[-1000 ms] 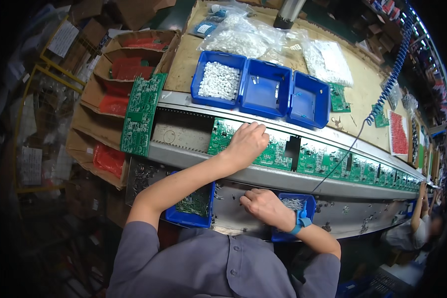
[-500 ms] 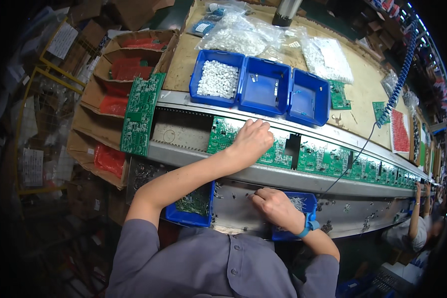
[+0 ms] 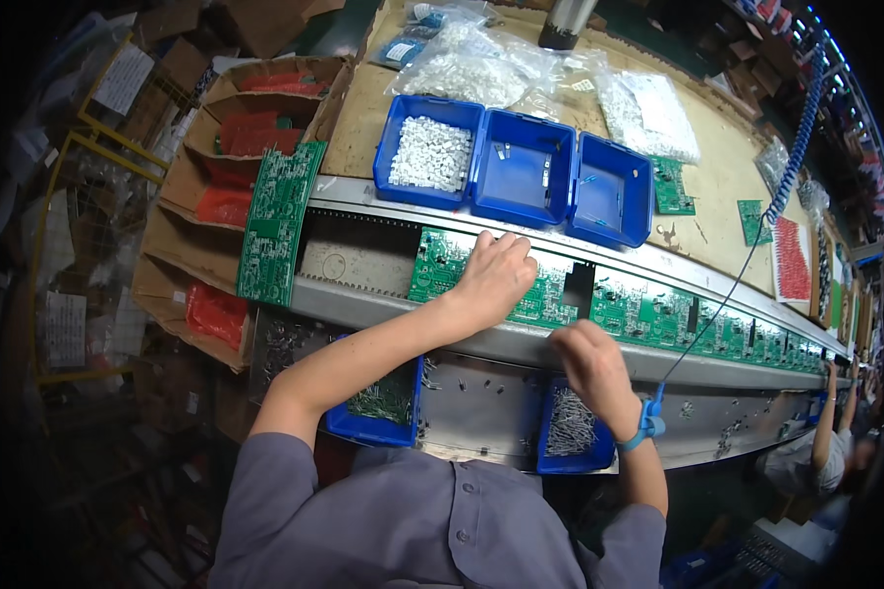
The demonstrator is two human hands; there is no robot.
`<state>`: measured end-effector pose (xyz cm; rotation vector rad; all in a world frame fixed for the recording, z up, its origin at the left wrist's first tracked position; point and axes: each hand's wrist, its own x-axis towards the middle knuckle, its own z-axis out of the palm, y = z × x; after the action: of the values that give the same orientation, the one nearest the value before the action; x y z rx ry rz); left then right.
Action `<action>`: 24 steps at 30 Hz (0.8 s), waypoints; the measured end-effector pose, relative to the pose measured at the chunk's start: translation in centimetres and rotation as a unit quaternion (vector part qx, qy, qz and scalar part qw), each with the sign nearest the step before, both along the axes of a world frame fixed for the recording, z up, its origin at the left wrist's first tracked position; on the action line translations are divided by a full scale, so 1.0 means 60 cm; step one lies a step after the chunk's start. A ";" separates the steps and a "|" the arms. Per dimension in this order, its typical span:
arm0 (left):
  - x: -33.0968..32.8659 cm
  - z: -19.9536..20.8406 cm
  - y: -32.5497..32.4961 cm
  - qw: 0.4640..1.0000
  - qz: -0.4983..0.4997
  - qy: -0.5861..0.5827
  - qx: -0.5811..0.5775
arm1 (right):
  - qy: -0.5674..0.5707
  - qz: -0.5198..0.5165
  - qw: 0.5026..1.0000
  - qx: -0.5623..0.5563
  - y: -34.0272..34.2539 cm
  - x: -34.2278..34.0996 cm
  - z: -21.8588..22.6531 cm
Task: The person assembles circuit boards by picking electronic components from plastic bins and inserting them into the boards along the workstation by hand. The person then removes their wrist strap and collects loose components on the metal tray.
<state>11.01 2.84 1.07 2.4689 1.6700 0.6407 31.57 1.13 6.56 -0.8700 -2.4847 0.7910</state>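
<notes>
My left hand (image 3: 498, 282) rests over a green circuit board (image 3: 432, 263) that lies in the metal rail (image 3: 363, 306). Its fingers are curled down and pressed together on the board, and whatever sits under the fingertips is hidden. Close to the rail's near edge hovers my right hand (image 3: 596, 376), with a blue strap (image 3: 646, 422) round the wrist. The thumb and fingers there are pinched, and anything between them is too small to make out. Below this hand stands a blue bin of small wire-leaded parts (image 3: 570, 424).
Another blue bin (image 3: 373, 427) holds leaded parts beneath my left forearm. Beyond the rail stand a blue bin of white pieces (image 3: 429, 154) and two more blue bins (image 3: 525, 167). A board (image 3: 278, 226) lies across the rail's left end. A coiled blue cord (image 3: 796, 137) hangs at right.
My right hand has risen from beside the near right bin toward the rail, uncovering that bin's parts. My left hand has barely shifted on the board.
</notes>
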 end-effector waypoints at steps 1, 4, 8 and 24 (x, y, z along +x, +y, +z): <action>-0.002 -0.004 0.002 1.000 -0.004 -0.006 0.014 | 0.009 -0.012 1.000 0.003 0.007 0.002 0.002; -0.013 -0.015 0.010 0.999 -0.005 -0.031 -0.006 | 0.023 -0.042 0.999 0.003 0.024 0.005 0.006; -0.018 -0.013 0.018 0.998 -0.012 -0.042 -0.045 | 0.041 -0.077 0.996 -0.002 0.036 0.013 0.009; -0.002 0.015 -0.063 0.998 -0.039 -0.038 0.016 | 0.081 -0.095 0.992 -0.013 0.078 -0.037 -0.011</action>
<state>10.88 -0.93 2.00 2.4840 1.5403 0.7461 29.36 5.80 5.88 -0.9938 -2.2173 0.7951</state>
